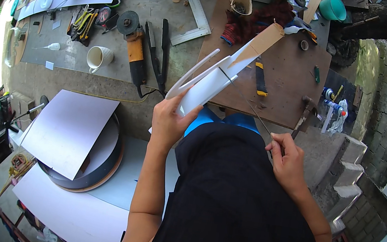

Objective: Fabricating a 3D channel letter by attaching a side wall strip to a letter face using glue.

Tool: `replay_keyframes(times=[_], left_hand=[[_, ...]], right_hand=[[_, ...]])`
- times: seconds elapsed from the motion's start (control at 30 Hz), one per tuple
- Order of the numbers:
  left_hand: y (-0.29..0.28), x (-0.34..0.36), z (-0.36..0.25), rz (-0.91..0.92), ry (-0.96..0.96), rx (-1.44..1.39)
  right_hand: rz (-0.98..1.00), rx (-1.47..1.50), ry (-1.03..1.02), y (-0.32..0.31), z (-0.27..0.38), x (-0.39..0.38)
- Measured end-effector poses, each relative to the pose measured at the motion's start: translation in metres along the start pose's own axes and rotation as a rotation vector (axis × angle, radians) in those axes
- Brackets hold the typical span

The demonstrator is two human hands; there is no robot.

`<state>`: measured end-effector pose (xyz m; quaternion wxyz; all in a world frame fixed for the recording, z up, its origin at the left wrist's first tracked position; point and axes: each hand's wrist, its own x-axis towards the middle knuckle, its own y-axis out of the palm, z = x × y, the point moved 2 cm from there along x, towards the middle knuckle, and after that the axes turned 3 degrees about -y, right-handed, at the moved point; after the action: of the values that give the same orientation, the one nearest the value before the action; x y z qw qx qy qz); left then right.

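My left hand (168,119) is closed round a white curved piece (198,75), its fingers and thumb near the lower end. The piece lies along a narrow strip (262,42), brown at its far end and white nearer to me, which juts over the table's front edge. In my right hand (287,159), thumb and fingers pinch one end of a thin, dark metal rod (256,115), much like a slim file. The rod slants up and left toward the white piece; I cannot tell whether its tip touches it.
An angle grinder (134,53), a white mug (98,58) and a metal square (195,17) lie on the table. A utility knife (261,78) and a hammer (304,113) rest on the brown board (283,97). White sheets (68,131) lie at lower left.
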<state>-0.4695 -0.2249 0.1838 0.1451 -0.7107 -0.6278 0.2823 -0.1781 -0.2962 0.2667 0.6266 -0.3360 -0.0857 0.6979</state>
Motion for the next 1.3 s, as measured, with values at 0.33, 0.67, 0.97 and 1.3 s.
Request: replay_keyframes(times=[0.33, 0.67, 0.97, 1.3], left_hand=[[0.002, 0.000, 0.002, -0.009, 0.007, -0.018], [-0.002, 0.001, -0.002, -0.012, -0.041, -0.083], [0.001, 0.005, 0.001, -0.050, 0.009, -0.114], [0.004, 0.007, 0.011, -0.038, -0.115, -0.317]], right_hand=[[0.004, -0.009, 0.001, -0.002, 0.001, 0.000], [-0.024, 0.038, -0.049, -0.004, 0.002, -0.003], [-0.010, -0.006, -0.054, -0.006, 0.004, 0.001], [-0.365, 0.227, -0.065, -0.038, -0.019, 0.019]])
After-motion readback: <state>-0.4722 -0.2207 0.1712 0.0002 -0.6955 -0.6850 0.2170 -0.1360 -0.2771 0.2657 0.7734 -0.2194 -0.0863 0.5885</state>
